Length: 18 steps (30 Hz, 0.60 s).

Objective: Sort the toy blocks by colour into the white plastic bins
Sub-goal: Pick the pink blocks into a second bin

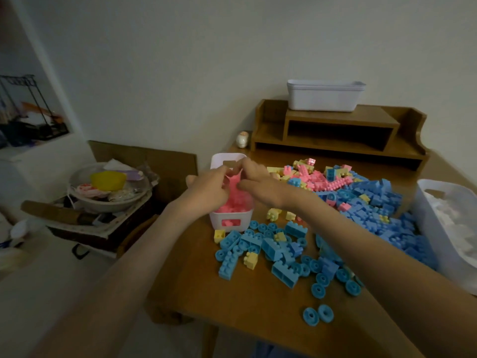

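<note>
A small white bin [230,221] at the table's left edge holds pink blocks. Both my hands hover over it. My left hand [206,189] and my right hand [258,180] together pinch a pink block piece [233,183] just above the bin's pink pile. A heap of blue blocks [374,210], with pink blocks [317,178] and yellow blocks [273,214] mixed in, covers the table's middle and right. Loose blue bricks and wheels [284,251] lie nearer to me. A second white bin [438,228] with white pieces stands at the right edge.
Stacked white bins [325,96] sit atop a wooden desk shelf [335,130] at the back. A small figurine [242,139] stands beside the shelf. Left of the wooden table [245,306], a box carries a bowl [108,187] with clutter.
</note>
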Tool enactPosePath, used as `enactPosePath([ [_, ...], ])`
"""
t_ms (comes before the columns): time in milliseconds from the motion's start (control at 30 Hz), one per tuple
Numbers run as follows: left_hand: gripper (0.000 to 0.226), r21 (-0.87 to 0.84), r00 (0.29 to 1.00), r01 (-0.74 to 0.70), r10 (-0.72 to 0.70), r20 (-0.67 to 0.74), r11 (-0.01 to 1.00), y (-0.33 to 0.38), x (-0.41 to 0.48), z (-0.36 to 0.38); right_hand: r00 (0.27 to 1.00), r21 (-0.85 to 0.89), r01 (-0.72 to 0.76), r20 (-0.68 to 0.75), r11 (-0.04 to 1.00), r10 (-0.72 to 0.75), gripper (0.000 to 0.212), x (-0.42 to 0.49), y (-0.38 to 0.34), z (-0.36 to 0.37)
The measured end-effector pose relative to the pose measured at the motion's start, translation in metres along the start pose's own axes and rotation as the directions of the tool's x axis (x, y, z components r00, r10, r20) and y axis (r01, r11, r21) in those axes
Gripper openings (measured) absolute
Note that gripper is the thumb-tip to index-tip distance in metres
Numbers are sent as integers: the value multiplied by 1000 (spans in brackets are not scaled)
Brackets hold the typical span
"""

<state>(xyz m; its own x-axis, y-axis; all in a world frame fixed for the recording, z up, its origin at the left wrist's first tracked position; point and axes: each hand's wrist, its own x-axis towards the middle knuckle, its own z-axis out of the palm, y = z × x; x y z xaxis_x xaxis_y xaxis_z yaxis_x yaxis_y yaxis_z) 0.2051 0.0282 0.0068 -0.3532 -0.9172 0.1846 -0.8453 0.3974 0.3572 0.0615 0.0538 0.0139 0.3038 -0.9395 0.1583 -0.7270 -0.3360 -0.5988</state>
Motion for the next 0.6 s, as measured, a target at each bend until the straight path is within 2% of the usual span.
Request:
enactPosePath([
  [100, 37, 4, 991, -90, 90, -95, 996, 16, -5, 2, 998, 9, -58, -19, 998, 58, 27, -13, 17, -21],
  [267, 29, -66, 959, -252, 240, -153, 966, 55, -8, 11, 959, -283, -267, 16, 921, 282, 33, -43, 66, -58],
  [333, 27, -58, 947, -295, 283, -154, 954, 72, -6, 19, 929, -362, -290, 115, 886, 351, 36, -54, 81, -62],
  [400, 29, 44, 952, -283, 287, -106, 958, 86, -3, 28, 898, -404, -260, 232, 877, 374, 40, -63, 87, -59],
  [500, 35, 261, 967, -254, 244, 70, 931, 101, 2, 45, 901, -379, -244, 251, 893, 353, 36, -72, 87, -51],
  [567, 39, 282, 956, -279, 238, 172, 918, 108, 7, 56, 914, -375, -237, 227, 896, 337, 39, -74, 88, -49],
  [600, 44, 241, 950, -285, 241, 197, 928, 110, 8, 61, 919, -372, -237, 215, 898, 331, 41, -74, 89, -49],
])
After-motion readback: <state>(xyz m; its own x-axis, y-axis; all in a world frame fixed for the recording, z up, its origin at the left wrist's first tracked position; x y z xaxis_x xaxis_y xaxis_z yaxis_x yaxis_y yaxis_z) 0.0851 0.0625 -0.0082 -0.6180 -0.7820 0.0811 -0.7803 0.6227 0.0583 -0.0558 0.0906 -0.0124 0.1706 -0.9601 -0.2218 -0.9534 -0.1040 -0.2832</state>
